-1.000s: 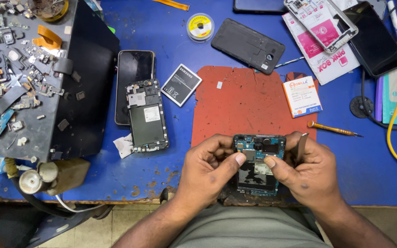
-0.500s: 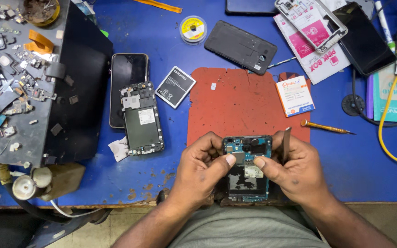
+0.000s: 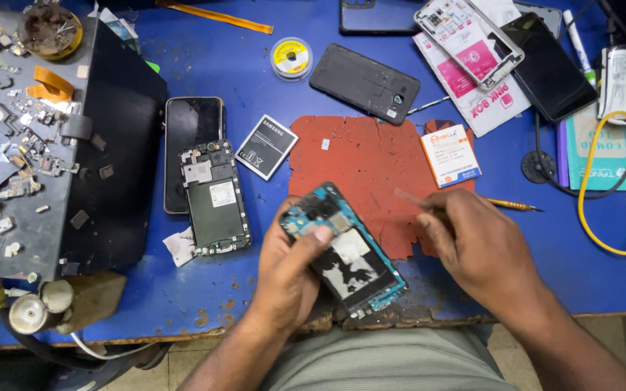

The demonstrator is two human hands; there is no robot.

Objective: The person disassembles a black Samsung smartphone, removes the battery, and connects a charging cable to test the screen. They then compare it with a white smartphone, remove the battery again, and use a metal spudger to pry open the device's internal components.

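Opened phone being held over the red work mat

The left hand (image 3: 291,271) is gripping a tilted, opened phone chassis (image 3: 343,250), thumb pressing its blue circuit board, above the red mat (image 3: 360,170). The right hand (image 3: 476,246) is pinching a thin tool (image 3: 409,197) just beside it.

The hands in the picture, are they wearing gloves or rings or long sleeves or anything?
No. The left hand and the right hand are both bare, with no gloves, and no rings show on the fingers. No watch or band sits on either wrist. Both forearms are uncovered as far as the picture reaches, so no sleeves show at all.
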